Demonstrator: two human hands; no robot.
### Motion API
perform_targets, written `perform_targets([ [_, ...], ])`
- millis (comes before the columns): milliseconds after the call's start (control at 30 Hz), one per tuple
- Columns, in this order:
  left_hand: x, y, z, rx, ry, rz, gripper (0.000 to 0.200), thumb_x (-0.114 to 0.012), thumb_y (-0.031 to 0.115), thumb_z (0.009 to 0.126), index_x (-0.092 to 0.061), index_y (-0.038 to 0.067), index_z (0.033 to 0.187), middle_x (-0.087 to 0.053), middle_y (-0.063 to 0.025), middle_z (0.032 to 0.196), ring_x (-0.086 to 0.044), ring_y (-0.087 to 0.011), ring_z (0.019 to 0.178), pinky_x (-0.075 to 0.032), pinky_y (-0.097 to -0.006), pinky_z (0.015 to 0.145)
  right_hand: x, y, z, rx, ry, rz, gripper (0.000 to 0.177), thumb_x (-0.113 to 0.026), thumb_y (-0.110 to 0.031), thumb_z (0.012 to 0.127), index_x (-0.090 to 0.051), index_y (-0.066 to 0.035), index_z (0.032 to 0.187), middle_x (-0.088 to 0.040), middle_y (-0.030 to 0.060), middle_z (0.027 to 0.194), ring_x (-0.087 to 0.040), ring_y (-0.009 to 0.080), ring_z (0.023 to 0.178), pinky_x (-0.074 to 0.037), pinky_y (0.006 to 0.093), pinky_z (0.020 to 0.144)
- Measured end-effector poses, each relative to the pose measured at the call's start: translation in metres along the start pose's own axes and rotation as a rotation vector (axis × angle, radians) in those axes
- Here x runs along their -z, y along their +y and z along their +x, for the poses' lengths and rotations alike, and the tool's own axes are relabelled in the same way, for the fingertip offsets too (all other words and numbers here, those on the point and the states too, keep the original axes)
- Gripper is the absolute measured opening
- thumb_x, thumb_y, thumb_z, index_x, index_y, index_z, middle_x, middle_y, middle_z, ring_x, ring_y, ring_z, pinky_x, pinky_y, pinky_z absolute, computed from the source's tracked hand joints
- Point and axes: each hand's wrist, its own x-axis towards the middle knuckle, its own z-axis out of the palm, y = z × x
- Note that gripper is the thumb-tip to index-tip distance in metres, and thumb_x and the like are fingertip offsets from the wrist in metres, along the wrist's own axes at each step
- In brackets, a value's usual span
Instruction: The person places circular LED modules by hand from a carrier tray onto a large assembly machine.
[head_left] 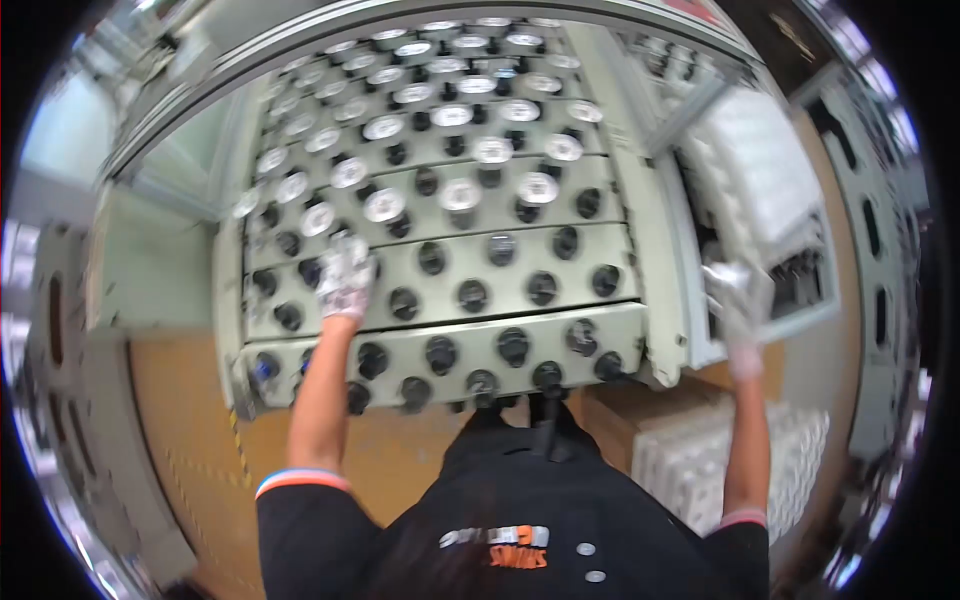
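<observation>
My left hand (pixel 345 277), in a whitish glove, reaches over the left part of a pale green panel machine (pixel 450 325) set with rows of black holders. Its fingers are stretched forward and apart, close to a black holder (pixel 310 270) and below a round silvery-white disc (pixel 318 218). More such discs sit on holders in the upper rows, while the lower rows show bare black holders (pixel 472 294). My right hand (pixel 738 295), also gloved, is at the lower end of a white moulded tray (pixel 765 175) on the right. Motion blurs its fingers.
Beneath the white tray is a pale-framed bin (pixel 790 325) with dark contents. A stack of white moulded trays (pixel 690 470) stands low at the right, beside a brown cardboard box (pixel 635 405). A metal frame bar (pixel 300 50) crosses above the machine.
</observation>
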Motion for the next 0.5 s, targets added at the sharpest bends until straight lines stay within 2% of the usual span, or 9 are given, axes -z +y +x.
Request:
perform_targets([
  [33,0.004,-0.003,0.001,-0.002,-0.219,0.040,0.042,-0.042,0.028,0.094,-0.047,0.007,0.130,-0.046,-0.0171,0.133,-0.044,-0.0372,0.120,-0.032,-0.0470,0.103,-0.015,-0.001,0.016,0.066,-0.126,-0.031,0.051,-0.057,0.003,0.082,-0.044,-0.010,0.129,-0.044,0.0054,0.125,-0.056,0.0216,0.106,-0.054,0.0317,0.084],
  [67,-0.025,-0.020,-0.010,-0.144,-0.078,0.135,0.047,-0.048,0.029,0.091,-0.044,0.005,0.131,-0.046,-0.0201,0.131,-0.045,-0.0395,0.118,-0.034,-0.0470,0.101,-0.036,-0.004,0.035,0.113,-0.144,-0.353,0.049,-0.058,-0.001,0.083,-0.045,-0.011,0.128,-0.049,0.0068,0.122,-0.058,0.0223,0.105,-0.054,0.0318,0.083],
  [100,0.035,0.018,0.021,0.430,-0.222,-0.401,0.055,-0.055,0.030,0.086,-0.041,0.005,0.133,-0.046,-0.0235,0.128,-0.044,-0.0424,0.117,-0.036,-0.0472,0.099,-0.048,0.005,0.058,0.189,-0.213,-0.564,0.045,-0.060,-0.013,0.085,-0.046,-0.012,0.127,-0.052,0.0122,0.119,-0.059,0.0266,0.104,-0.052,0.0362,0.085],
  [200,0.061,0.016,0.036,0.548,-0.511,-0.427,0.074,-0.059,0.035,0.081,-0.025,0.017,0.144,-0.038,-0.0305,0.131,-0.042,-0.0483,0.119,-0.037,-0.0475,0.100,-0.099,0.035,0.113,0.514,-0.252,-0.818,0.046,-0.056,-0.037,0.087,-0.045,-0.012,0.125,-0.052,0.0177,0.115,-0.057,0.0363,0.101,-0.046,0.0437,0.088],
  [300,0.108,0.052,0.037,0.695,-0.226,-0.659,0.085,-0.064,0.024,0.079,-0.015,0.016,0.148,-0.040,-0.0340,0.128,-0.046,-0.0451,0.117,-0.036,-0.0458,0.101,-0.136,0.053,0.151,0.603,-0.311,-0.998,0.047,-0.058,-0.034,0.086,-0.041,-0.014,0.125,-0.052,0.0183,0.112,-0.059,0.0385,0.093,-0.048,0.0468,0.081],
  [367,0.105,0.067,0.027,0.837,-0.010,-0.702,0.074,-0.065,0.015,0.081,-0.024,0.009,0.143,-0.048,-0.0238,0.121,-0.058,-0.0304,0.101,-0.054,-0.0381,0.073,-0.154,0.068,0.162,0.730,-0.347,-1.033,0.048,-0.060,-0.029,0.084,-0.039,-0.015,0.125,-0.051,0.0189,0.107,-0.060,0.0382,0.088,-0.049,0.0474,0.076],
  [433,0.108,0.085,0.026,1.034,0.134,-1.115,0.057,-0.062,0.012,0.086,-0.034,0.006,0.136,-0.054,-0.0141,0.113,-0.059,-0.0158,0.085,-0.054,-0.0248,0.047,-0.164,0.086,0.167,0.691,-0.391,-1.032,0.051,-0.062,-0.028,0.083,-0.039,-0.015,0.126,-0.050,0.0194,0.106,-0.060,0.0381,0.087,-0.050,0.0471,0.075],
  [467,0.100,0.089,0.027,0.827,0.253,-1.076,0.064,-0.064,0.018,0.087,-0.029,0.005,0.139,-0.051,-0.0132,0.111,-0.057,-0.0151,0.077,-0.053,-0.0256,0.053,-0.167,0.095,0.167,0.667,-0.416,-1.035,0.052,-0.063,-0.028,0.082,-0.038,-0.015,0.126,-0.050,0.0196,0.106,-0.059,0.0380,0.086,-0.050,0.0470,0.074],
  [500,0.094,0.089,0.033,0.931,0.126,-1.246,0.061,-0.062,0.013,0.086,-0.031,0.006,0.138,-0.047,-0.0129,0.119,-0.057,-0.0177,0.087,-0.055,-0.0256,0.058,-0.167,0.103,0.160,0.688,-0.363,-1.000,0.055,-0.066,-0.026,0.080,-0.038,-0.015,0.126,-0.050,0.0197,0.106,-0.059,0.0385,0.084,-0.050,0.0462,0.073],
])
